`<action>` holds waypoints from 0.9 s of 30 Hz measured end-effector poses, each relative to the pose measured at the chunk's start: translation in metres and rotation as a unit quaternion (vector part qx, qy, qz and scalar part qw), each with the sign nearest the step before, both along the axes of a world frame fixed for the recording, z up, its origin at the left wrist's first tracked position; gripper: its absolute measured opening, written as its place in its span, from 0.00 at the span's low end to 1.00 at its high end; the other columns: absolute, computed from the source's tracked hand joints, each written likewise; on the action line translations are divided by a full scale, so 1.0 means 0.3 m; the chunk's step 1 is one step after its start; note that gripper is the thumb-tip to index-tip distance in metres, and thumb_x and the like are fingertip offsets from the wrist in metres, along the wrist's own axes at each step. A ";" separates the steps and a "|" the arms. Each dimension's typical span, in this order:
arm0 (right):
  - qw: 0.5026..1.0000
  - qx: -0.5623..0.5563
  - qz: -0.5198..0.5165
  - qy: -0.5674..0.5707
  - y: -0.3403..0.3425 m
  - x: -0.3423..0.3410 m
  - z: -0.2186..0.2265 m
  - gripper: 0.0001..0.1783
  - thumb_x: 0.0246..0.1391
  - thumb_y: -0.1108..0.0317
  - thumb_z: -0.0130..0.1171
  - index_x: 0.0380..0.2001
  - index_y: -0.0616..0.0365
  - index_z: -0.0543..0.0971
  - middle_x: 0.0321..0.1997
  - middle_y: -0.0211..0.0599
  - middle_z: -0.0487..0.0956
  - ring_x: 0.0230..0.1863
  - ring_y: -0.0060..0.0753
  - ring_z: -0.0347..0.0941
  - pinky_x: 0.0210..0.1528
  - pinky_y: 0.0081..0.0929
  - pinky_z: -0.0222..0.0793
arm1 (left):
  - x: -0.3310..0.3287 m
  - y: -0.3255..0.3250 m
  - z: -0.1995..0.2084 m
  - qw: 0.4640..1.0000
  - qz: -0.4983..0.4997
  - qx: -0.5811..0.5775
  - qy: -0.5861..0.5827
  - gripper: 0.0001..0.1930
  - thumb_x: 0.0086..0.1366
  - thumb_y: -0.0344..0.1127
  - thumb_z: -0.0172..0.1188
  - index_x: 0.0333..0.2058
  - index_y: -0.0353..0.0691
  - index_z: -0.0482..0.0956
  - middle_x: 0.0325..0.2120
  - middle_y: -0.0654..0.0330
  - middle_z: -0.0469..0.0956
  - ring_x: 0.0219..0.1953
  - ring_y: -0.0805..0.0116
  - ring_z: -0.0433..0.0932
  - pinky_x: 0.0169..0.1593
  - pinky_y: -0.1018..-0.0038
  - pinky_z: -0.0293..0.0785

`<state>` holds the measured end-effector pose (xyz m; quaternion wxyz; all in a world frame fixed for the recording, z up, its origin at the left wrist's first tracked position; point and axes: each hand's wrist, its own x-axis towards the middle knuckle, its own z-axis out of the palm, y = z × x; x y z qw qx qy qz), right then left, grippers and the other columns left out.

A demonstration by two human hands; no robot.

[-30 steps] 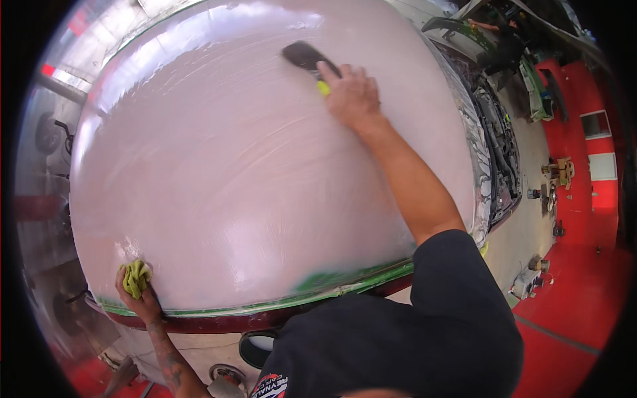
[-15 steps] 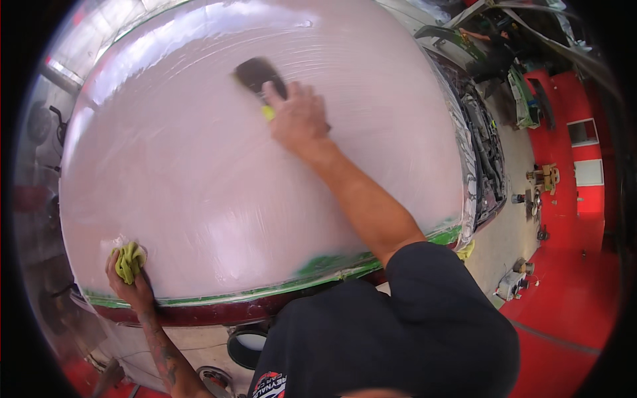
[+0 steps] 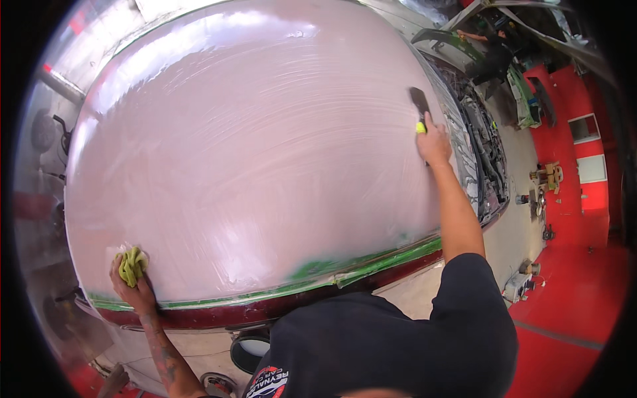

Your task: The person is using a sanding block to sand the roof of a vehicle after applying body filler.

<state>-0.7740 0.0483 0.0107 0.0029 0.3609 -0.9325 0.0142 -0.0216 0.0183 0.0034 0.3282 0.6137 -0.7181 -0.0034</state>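
Observation:
A broad car roof (image 3: 252, 172) coated in wet, pinkish-grey primer spreads under both hands, with curved streaks across it. My right hand (image 3: 435, 142) is closed around what looks like a long black sanding block (image 3: 419, 101) with a lime-green part, near the roof's right edge. Part of the block is hidden beneath my fingers. At the near left corner my left hand (image 3: 137, 293) grips a crumpled yellow-green cloth (image 3: 133, 266) and rests on the roof.
Green masking tape (image 3: 391, 255) lines the near roof edge above dark red bodywork. Right of the roof lie clear plastic sheeting (image 3: 458, 132) and an exposed engine bay (image 3: 488, 139). A side mirror (image 3: 251, 348) juts out below. Another person (image 3: 494, 56) is at the far right.
My right hand has swept the sanding block from the roof's middle to its right edge. My left hand stays at the near left corner with the cloth.

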 end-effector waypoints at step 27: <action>0.999 -0.031 -0.012 0.038 0.236 0.115 -0.002 0.32 0.58 0.56 0.56 0.67 0.44 0.71 0.53 0.52 0.73 0.53 0.55 0.72 0.55 0.49 0.72 | -0.086 -0.024 0.040 1.000 0.011 -0.021 -0.020 0.24 0.57 0.29 0.60 0.54 0.37 0.77 0.50 0.45 0.78 0.54 0.42 0.76 0.58 0.54 0.71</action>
